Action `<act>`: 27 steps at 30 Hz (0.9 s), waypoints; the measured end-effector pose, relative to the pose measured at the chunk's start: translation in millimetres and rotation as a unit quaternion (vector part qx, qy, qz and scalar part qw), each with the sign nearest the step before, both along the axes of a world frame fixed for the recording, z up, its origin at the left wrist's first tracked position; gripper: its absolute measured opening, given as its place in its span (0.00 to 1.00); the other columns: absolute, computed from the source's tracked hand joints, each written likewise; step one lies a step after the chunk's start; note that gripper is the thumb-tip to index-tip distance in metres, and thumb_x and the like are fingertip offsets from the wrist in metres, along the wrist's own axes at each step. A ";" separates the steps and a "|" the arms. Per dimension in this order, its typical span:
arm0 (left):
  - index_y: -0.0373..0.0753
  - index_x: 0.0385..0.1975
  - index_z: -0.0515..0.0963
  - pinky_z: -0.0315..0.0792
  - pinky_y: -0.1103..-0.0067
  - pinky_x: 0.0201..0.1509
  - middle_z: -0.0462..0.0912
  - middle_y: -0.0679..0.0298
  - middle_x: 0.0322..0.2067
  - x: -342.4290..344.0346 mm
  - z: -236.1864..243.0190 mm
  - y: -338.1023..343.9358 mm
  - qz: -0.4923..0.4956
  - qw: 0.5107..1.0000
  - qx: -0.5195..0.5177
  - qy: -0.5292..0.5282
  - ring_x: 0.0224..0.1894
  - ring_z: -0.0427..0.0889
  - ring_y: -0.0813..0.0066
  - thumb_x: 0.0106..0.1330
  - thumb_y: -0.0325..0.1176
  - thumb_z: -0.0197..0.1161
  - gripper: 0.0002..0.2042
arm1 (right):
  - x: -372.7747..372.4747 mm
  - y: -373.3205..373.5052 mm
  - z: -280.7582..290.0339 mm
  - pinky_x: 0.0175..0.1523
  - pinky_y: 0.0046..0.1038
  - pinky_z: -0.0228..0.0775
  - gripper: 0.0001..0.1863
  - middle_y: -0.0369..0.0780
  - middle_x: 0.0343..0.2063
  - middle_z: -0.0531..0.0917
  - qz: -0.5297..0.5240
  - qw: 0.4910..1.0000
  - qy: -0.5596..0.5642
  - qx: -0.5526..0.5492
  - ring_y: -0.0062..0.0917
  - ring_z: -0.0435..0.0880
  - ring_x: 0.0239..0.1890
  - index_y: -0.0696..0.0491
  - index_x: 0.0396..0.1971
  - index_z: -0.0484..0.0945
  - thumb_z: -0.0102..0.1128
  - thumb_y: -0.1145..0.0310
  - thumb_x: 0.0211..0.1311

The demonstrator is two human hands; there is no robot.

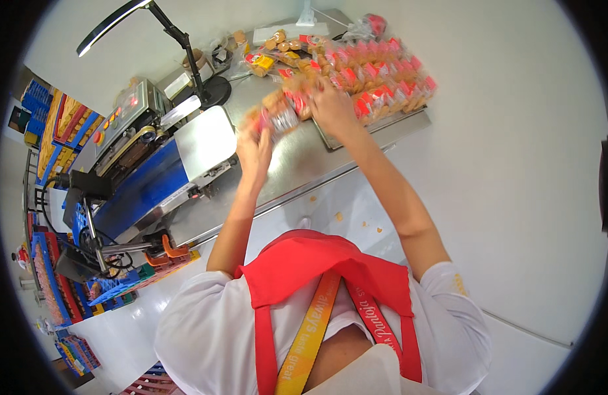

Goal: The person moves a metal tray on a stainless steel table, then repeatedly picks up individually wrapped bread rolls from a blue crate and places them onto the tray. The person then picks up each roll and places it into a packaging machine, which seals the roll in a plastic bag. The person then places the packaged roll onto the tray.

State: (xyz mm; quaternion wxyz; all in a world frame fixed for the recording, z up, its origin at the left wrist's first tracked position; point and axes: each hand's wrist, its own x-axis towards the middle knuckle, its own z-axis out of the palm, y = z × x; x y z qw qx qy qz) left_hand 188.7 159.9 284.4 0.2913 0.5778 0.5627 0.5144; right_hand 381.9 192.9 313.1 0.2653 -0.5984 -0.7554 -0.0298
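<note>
Left hand [253, 153] grips a cookie pack [282, 121] by its near end, over the middle of the counter [287, 172], in from the near edge. Right hand [333, 108] has bent fingers at more packs just beyond; motion blur, can't tell if it grips. Filled rows [383, 74] sit on a tray [328, 137] at the counter's right end; loose packs [260, 64] lie toward the far edge. Sealer [140, 118] with blue belt [146, 179] takes up the left end.

To do this well: hold the pack by wrapper, light pressure, since cookies likely crack. Best keep label sides matching, keep the right forearm clear of the rows, and avoid pushing packs over the tray's near rim.
</note>
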 end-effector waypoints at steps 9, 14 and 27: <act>0.34 0.27 0.80 0.73 0.65 0.34 0.80 0.50 0.24 -40.1 92.0 124.0 0.129 0.872 0.047 0.469 0.30 0.81 0.55 0.55 0.39 0.60 0.12 | -78.1 165.0 -33.5 0.43 0.43 0.69 0.20 0.53 0.37 0.78 0.103 0.958 0.246 -0.104 0.47 0.78 0.39 0.56 0.34 0.79 0.50 0.52 0.62; 0.35 0.28 0.80 0.75 0.65 0.39 0.82 0.48 0.29 -43.7 41.9 187.5 0.085 0.831 -0.012 0.550 0.34 0.82 0.53 0.56 0.45 0.58 0.17 | -101.8 183.1 -114.8 0.41 0.43 0.67 0.22 0.55 0.26 0.78 0.098 0.927 0.313 -0.182 0.49 0.78 0.35 0.61 0.29 0.76 0.51 0.53 0.62; 0.35 0.43 0.78 0.71 0.69 0.50 0.79 0.48 0.43 -20.8 -52.0 240.5 -0.008 0.872 -0.314 0.375 0.48 0.79 0.59 0.53 0.52 0.60 0.27 | -53.1 190.3 -84.0 0.58 0.49 0.60 0.19 0.55 0.56 0.63 0.038 0.998 0.043 0.005 0.51 0.64 0.58 0.53 0.52 0.68 0.48 0.66 0.60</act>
